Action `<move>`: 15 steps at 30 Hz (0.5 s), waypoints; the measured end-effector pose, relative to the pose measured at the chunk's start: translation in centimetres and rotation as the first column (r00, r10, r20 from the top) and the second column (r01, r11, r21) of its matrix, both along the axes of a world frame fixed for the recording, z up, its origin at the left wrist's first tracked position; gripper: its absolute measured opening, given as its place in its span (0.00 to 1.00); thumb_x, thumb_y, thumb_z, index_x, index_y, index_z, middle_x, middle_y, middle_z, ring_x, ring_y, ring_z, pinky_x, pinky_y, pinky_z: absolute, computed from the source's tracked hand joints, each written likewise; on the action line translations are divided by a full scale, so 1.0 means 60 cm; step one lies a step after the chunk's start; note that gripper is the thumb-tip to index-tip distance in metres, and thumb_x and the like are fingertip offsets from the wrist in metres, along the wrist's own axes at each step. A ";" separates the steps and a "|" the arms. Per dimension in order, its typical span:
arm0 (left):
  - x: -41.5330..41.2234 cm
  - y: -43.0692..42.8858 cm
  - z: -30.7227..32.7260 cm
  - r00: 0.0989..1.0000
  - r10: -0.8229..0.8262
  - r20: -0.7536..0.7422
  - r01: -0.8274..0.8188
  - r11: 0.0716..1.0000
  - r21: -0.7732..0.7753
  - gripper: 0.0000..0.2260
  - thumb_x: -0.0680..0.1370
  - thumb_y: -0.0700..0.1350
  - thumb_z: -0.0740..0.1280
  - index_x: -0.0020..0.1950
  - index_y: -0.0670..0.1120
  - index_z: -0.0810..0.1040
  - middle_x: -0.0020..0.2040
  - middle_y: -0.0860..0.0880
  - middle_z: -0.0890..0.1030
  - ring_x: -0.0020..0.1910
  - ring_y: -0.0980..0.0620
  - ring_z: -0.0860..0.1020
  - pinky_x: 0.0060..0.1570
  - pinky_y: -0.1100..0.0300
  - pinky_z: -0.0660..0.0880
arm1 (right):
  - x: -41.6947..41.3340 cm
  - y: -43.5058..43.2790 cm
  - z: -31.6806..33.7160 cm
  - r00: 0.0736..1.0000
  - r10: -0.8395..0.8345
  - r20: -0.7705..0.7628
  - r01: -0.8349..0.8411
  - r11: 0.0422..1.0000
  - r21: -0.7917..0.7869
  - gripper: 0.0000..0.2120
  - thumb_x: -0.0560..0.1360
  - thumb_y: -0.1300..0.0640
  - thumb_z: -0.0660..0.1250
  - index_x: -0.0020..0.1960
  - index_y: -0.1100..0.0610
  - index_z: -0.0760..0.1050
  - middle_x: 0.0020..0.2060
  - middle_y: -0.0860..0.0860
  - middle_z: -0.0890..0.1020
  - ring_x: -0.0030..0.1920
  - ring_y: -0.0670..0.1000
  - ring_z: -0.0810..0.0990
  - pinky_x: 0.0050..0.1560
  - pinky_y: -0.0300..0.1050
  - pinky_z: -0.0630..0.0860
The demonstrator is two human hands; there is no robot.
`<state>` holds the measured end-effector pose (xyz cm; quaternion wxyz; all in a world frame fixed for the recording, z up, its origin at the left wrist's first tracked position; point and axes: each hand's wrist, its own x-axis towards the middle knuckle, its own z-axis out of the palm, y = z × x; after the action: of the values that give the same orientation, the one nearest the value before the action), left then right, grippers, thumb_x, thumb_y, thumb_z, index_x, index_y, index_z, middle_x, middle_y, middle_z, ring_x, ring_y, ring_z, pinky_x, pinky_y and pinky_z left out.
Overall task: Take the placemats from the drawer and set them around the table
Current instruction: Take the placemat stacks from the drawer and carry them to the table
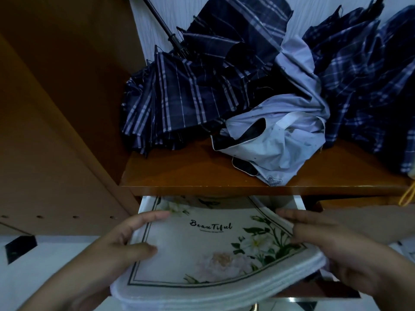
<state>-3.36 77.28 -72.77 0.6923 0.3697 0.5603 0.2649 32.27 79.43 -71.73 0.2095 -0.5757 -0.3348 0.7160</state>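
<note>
Obs., head view, left to right

- Cabinet side (56, 131): brown laminate, smooth, with a row of peg holes low down
- Left hand (116, 241): grips the left edge of the placemats (202, 250), thumb pressed on the top face, fingers reaching along the far left corner
- Placemats: a stack of several, lying directly between the two hands, long axis left to right. The far edge sits in the drawer (142, 206) just under the front edge of the shelf (179, 173); the near edge overhangs towards the person
- Material: pale woven fabric, soft. Layered ribbed edges show along the near side, corners rounded. The top face has a thin dark border, printed flowers and the word "Beautiful"
- Right hand (332, 248): holds the right edge, fingers curled along it; thumb not clearly seen
- Neither hand is nearer; the grip is symmetric
- On the shelf above: a collapsed plaid umbrella (175, 104), dark blue with light stripes, and a crumpled pale cloth (280, 149) to its right

Judgement: the coming move is a straight pull towards the body, and clearance under the shelf edge is the relation that matters. The stack is limp and may sag in the middle or shed lower mats
</note>
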 end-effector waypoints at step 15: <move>0.019 0.000 0.002 0.988 0.006 -0.154 -0.001 0.999 0.034 0.18 0.76 0.39 0.72 0.60 0.59 0.83 0.54 0.64 0.83 0.50 0.61 0.83 0.43 0.66 0.80 | -0.016 0.027 -0.057 0.920 0.203 0.336 -0.235 0.970 0.056 0.19 0.72 0.54 0.74 0.62 0.43 0.77 0.61 0.44 0.76 0.57 0.46 0.78 0.55 0.41 0.76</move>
<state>-2.22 77.27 -72.67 0.6402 0.3997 0.6081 0.2464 31.29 81.06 -75.16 0.0965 -0.6349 -0.4611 0.6123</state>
